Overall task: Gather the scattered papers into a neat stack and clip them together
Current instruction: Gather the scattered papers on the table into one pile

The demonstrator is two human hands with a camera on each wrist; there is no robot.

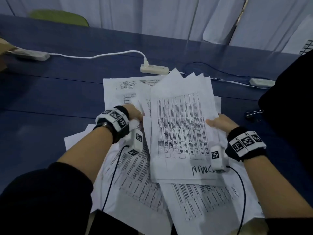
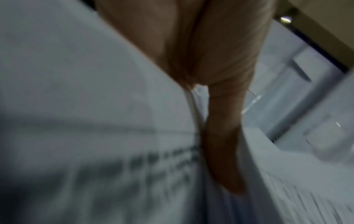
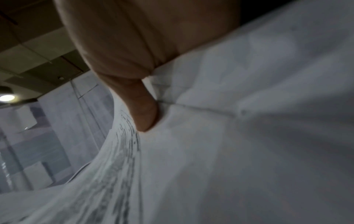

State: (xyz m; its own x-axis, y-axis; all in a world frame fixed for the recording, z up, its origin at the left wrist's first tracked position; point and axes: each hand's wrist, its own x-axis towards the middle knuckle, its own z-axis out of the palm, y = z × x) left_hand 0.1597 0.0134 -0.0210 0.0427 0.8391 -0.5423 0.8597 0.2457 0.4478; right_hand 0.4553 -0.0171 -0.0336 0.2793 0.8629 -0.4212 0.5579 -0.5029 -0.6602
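**Two hands on a loose bundle of papers**

Both of my hands hold one bundle of papers above the blue table. My left hand grips its left edge; on the left wrist view a finger lies along the sheets, with paper on both sides of it. My right hand pinches the right edge, thumb on the printed top sheet; the right wrist view shows the thumb pressed into the paper, which bows around it. The bundle is uneven, its far corners fanned out.

More loose sheets lie flat on the table under and around the bundle, overlapping at different angles, some reaching the near edge. A binder clip sits on the table to the right, well apart from the papers, just beside a black bag.

At the far side, a white power strip with a plug in it lies just beyond the papers, its cable running left.
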